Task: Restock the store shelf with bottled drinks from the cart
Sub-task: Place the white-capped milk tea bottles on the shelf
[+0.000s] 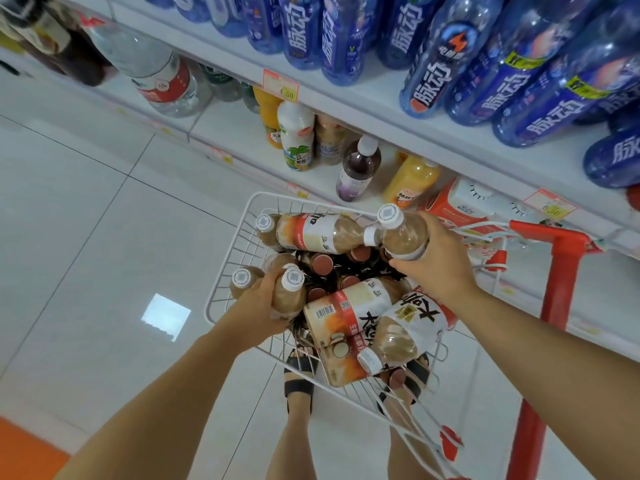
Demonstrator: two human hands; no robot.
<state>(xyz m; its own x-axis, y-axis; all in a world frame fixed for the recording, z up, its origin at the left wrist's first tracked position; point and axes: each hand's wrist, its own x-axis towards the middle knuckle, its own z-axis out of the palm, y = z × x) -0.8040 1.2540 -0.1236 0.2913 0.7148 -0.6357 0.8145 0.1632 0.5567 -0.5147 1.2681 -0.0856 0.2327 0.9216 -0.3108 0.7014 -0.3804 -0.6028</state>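
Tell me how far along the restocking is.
Early on. Done: nothing I can credit. In hand: the left hand grips two milk-tea bottles, the right hand one bottle, all over the cart basket. Left: several bottles lying in the basket, red-capped ones underneath.

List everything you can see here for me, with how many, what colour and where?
Blue bottles: many, blue, top shelf.
Water bottle: one large, clear with red label, upper left shelf.
Dark bottles: a few, brown-black, far left shelf.
Mixed drinks: several, orange, white, purple, yellow, lower shelf.
Carton: one, red and white, lower shelf behind the cart.
Price tags: several, pink and yellow, shelf edges.
Cart: one, white wire basket, red frame, centre.
Tea bottles: many, tan with white caps, in the basket.
Red-capped bottles: several, dark, beneath them.
Floor: pale tiles.
Left hand: holds two tea bottles.
Right hand: holds one tea bottle.
Feet: two, dark sandals, under the cart.
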